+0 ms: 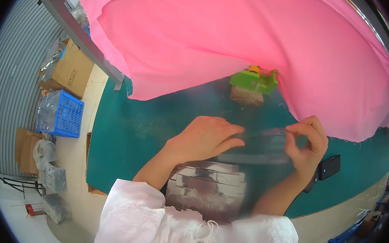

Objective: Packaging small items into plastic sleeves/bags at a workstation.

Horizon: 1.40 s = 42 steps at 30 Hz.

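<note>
A clear, thin plastic bag or film [260, 156] stretches between my two hands above the green table [134, 135]; motion smears it, so its exact shape is hard to make out. My left hand [211, 139] has thumb and fingers closed at the film's left end. At its upper right corner, my right hand [309, 142] pinches the edge between thumb and fingertips, other fingers curled. Beneath my wrists, at the table's near side, lies a shiny stack of clear plastic with grey-white bands [207, 189], partly covered by my sleeves.
Pink fabric [201, 35] drapes over the table's far side. In front of it stands a green tape dispenser [248, 82]. A black phone-like device [330, 167] lies right of my right hand. Left on the floor are a blue crate [69, 116] and a cardboard box [73, 71].
</note>
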Each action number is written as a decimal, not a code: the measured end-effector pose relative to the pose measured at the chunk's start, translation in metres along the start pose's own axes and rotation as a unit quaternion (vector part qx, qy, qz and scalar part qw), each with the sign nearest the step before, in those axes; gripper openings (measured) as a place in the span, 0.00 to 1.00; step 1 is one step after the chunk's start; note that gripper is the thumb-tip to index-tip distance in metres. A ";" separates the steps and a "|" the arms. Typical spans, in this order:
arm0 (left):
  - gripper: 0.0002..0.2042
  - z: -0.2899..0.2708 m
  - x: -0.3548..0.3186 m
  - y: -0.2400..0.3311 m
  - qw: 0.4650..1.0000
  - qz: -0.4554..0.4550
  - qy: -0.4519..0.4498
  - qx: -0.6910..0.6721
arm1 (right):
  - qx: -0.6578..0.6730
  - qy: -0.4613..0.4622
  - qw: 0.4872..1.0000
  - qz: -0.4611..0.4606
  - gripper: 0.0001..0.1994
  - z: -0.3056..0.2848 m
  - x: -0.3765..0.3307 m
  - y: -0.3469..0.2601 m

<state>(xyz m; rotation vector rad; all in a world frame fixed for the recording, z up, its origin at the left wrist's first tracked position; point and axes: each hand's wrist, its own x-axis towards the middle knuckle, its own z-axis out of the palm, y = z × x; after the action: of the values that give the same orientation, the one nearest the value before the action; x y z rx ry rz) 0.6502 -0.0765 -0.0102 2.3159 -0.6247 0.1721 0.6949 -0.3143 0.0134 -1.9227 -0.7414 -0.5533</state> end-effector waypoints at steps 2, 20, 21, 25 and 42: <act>0.12 0.001 -0.001 -0.002 0.999 0.022 -0.028 0.031 | 0.003 0.000 1.000 0.000 0.11 0.001 0.001 0.000; 0.11 -0.015 -0.005 -0.013 0.997 0.026 -0.077 -0.006 | 0.000 0.025 1.000 -0.008 0.11 -0.007 0.000 -0.001; 0.11 -0.015 -0.005 -0.014 0.996 0.031 -0.080 -0.007 | -0.004 0.028 1.000 -0.006 0.11 -0.004 0.000 0.000; 0.17 -0.010 0.001 0.001 0.998 0.051 -0.006 0.037 | 0.049 0.018 0.999 0.000 0.11 0.010 0.001 -0.005; 0.15 -0.011 -0.010 0.019 0.987 0.060 0.131 0.063 | 0.077 -0.100 0.992 -0.032 0.14 0.042 0.003 -0.028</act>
<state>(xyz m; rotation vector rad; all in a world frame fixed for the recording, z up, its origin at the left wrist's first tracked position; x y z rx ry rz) 0.6330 -0.0776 0.0068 2.3235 -0.6326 0.5787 0.6797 -0.2655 0.0144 -1.8328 -0.9478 -0.3347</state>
